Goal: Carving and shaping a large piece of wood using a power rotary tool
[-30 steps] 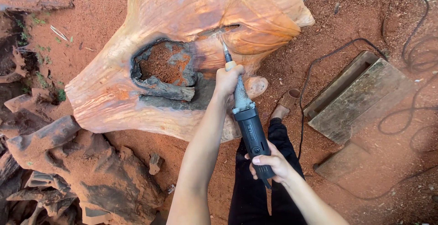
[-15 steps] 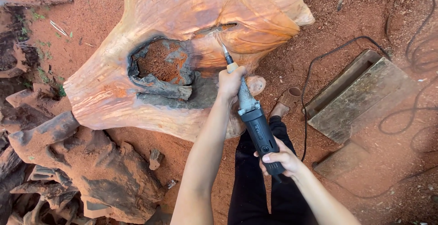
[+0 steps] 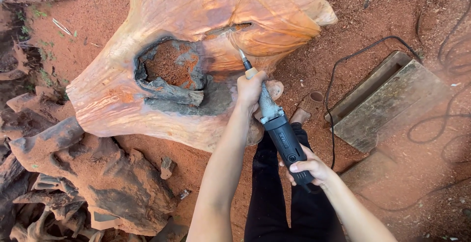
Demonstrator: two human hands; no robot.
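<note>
Since a second ago we've slid the grinder (image 3: 280,133) up; its bit sits on the stump's (image 3: 186,50) carved fold. Left hand (image 3: 251,89) grips the neck, right hand (image 3: 309,166) wraps the tail. Heavy, stiff, dusty tool: we hold both ends.

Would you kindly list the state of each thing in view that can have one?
Die grinder: gripped in both hands, bit at the crevice.
Left hand: closed on the grinder's neck.
Right hand: closed on its rear end.
Carved stump: lying on its side, hollow open.
Power cord: slack on the ground.
</note>
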